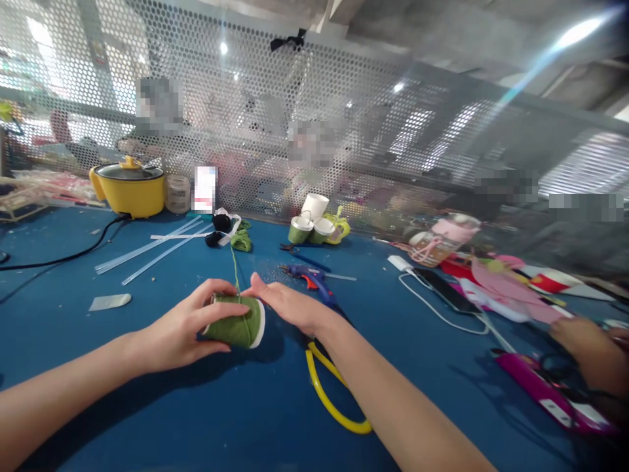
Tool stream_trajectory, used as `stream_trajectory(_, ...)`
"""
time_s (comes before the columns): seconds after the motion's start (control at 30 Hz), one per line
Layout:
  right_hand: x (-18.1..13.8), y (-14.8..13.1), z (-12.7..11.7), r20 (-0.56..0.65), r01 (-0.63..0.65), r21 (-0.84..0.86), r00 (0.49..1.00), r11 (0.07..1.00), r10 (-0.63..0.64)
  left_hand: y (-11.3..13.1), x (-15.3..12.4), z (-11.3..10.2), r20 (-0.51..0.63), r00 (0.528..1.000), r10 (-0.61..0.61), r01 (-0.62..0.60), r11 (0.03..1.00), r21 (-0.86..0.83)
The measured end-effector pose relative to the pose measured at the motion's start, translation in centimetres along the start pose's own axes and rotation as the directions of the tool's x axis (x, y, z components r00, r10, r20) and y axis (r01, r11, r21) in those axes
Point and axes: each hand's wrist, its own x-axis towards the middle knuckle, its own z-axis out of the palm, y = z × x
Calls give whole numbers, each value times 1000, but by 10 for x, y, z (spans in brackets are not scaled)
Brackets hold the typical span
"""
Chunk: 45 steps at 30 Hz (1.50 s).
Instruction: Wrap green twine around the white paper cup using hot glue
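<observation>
My left hand (pixel 179 331) is wrapped round a paper cup (pixel 236 322) covered in green cord, held on its side just above the blue table (pixel 147 406). My right hand (pixel 287 303) rests against the cup's top right edge, its fingers pinched on the green cord (pixel 234 262). That cord runs from the cup back to a loose green bundle (pixel 240 241) further up the table. A blue glue gun (pixel 314 278) lies just behind my right hand.
A yellow cable (pixel 327 393) loops under my right forearm. Glue sticks (pixel 152 252), a yellow pot (pixel 130 187) and several green-wrapped cups (pixel 314 226) lie further back. A phone with a white cable (pixel 445 292) and pink craft pieces are on the right, where another person's hand (pixel 587 344) works.
</observation>
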Motion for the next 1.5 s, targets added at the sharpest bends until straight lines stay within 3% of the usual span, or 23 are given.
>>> stream_trajectory(0.13, 4, 2, 8, -23, 100, 115, 995, 988, -98, 0, 0, 1, 20, 1000, 24, -25, 999, 37)
stream_trajectory(0.4, 12, 12, 20, -263, 143, 362, 964, 921, -46, 5, 0, 2, 46, 999, 28, -31, 997, 76)
stream_trajectory(0.53, 11, 15, 18, -258, 112, 376, 966, 920, -12, 7, 0, 1, 40, 999, 23, -26, 997, 77)
stream_trajectory(0.77, 3, 10, 19, -146, 46, 351, 989, 935, 6, 8, 0, 2, 54, 998, 44, -49, 994, 100)
stream_trajectory(0.97, 1, 6, 21, -256, 104, 256, 966, 961, -37, 7, -1, 0, 39, 998, 56, -59, 996, 70)
stream_trajectory(1.17, 3, 6, 13, -485, 315, 181, 853, 932, -194, 3, 4, -2, -31, 986, -166, 159, 976, -148)
stream_trajectory(1.33, 5, 8, 6, -578, 391, 198, 787, 899, -215, 6, 8, -1, 101, 898, -429, 431, 808, -401)
stream_trajectory(1.4, 6, 10, 3, -600, 400, 182, 769, 898, -221, 8, 9, -2, 145, 871, -469, 478, 741, -471)
stream_trajectory(1.5, 8, 13, 1, -609, 406, 144, 755, 902, -243, 10, 9, -3, 172, 861, -478, 498, 725, -476)
